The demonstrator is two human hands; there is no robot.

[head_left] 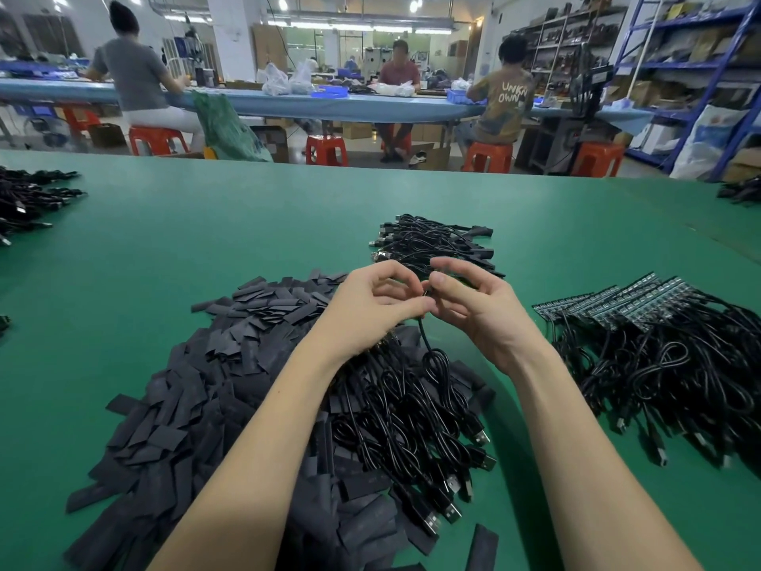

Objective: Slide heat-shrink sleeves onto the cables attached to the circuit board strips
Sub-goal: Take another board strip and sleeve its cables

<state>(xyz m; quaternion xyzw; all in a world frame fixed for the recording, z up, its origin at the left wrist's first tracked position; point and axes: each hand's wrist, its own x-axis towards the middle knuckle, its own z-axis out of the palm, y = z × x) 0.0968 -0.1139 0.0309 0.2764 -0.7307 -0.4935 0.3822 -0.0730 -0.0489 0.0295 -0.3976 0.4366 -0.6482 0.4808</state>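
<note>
Above a green work table (206, 249), a worker's left hand (370, 300) and right hand (473, 311) meet fingertip to fingertip, apparently pinching one black USB cable (426, 344) that hangs to a cable heap (412, 426); the grip itself is hidden. Flat black heat-shrink sleeves (197, 389) lie piled left, circuit board strips (609, 302) with cables right, finished cables (436, 241) beyond. Workers sit on red stools (325, 150) at a blue bench (288, 103) with blue bins (329, 91), contents indistinct.

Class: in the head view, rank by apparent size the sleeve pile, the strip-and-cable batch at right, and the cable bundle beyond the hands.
1. Sleeve pile, largest.
2. Strip-and-cable batch.
3. Cable bundle, smallest, though farthest from the camera, so unsure.
</note>
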